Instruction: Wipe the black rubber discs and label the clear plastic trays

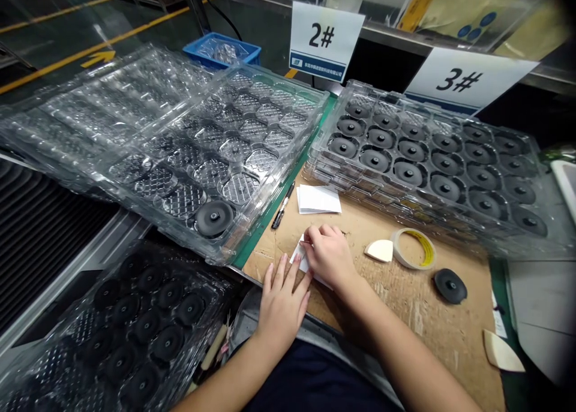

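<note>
A small white paper lies on the cardboard sheet, partly hidden beneath my fingers. My left hand rests flat at its near left edge, fingers spread and stretched out. Over the paper, my right hand is closed, fingertips pinched at the paper's upper part. Just beyond them lies a folded white paper, and a black and clear pen is to its left. To the right are a cream wedge-shaped pad, a roll of clear tape and a black round disc.
Stacked clear trays full of black discs stand at the back right. A wide clear tray at left holds one black disc. More discs sit in a lower tray. Behind are a blue bin and signs, 2# and 3#.
</note>
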`<state>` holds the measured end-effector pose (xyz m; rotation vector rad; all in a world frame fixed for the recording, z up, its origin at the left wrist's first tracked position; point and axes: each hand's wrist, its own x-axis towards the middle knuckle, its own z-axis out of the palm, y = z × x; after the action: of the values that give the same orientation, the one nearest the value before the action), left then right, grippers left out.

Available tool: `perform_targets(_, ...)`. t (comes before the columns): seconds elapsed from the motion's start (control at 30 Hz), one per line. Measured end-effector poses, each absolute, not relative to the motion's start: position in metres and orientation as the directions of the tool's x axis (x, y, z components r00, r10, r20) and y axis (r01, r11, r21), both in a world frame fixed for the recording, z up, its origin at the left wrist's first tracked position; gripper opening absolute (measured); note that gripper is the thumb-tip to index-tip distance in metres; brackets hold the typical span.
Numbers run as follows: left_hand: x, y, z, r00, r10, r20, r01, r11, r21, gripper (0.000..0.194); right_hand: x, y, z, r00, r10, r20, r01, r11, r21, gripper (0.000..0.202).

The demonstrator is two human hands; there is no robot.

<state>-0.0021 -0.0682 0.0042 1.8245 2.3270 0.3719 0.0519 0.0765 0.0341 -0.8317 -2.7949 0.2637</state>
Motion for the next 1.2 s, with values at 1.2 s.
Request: perform_targets(1.2,-0.012,-0.079,0.004,-0.169,0.971,0.167,0.926,0.098,0.365,0.046,0.110,0.029,0.002,-0.574,0.782,0.244,0.522,0.579,-0.626,0.038)
